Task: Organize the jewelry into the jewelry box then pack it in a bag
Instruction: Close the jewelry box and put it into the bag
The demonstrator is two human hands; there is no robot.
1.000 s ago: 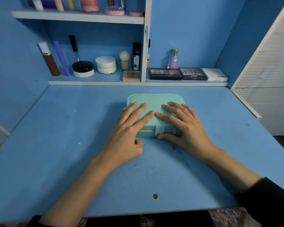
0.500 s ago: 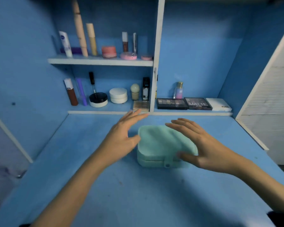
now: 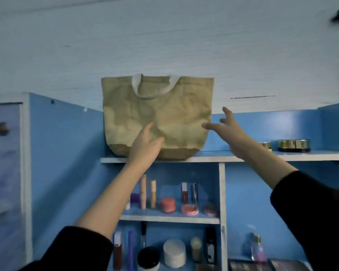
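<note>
**One bag on the top shelf, two open hands at it**

We see one blue shelf unit [image 3: 222,192] filling the lower half of the frame, with three shelves in view. On the top shelf [image 3: 262,155], at centre frame, stands one tan bag [image 3: 164,110], upright, with a darker base and one white handle [image 3: 143,91] hanging over its front.

Two forearms in black sleeves [image 3: 76,249] rise from the lower corners. Our left hand [image 3: 145,146] lies in front of the bag's lower middle, fingers straight and together, thumb out to the side, holding nothing. Whether it touches the cloth we cannot tell. Our right hand [image 3: 228,132] is at the bag's right edge, fingers spread wide, gripping nothing.

At the right of the top shelf sit two gold-rimmed tins [image 3: 294,145]. On the middle shelf we count two tan tubes [image 3: 153,193] and three pink jars [image 3: 167,204], blurred. On the lowest shelf one white jar [image 3: 174,253] stands beside one black jar [image 3: 148,258].
</note>
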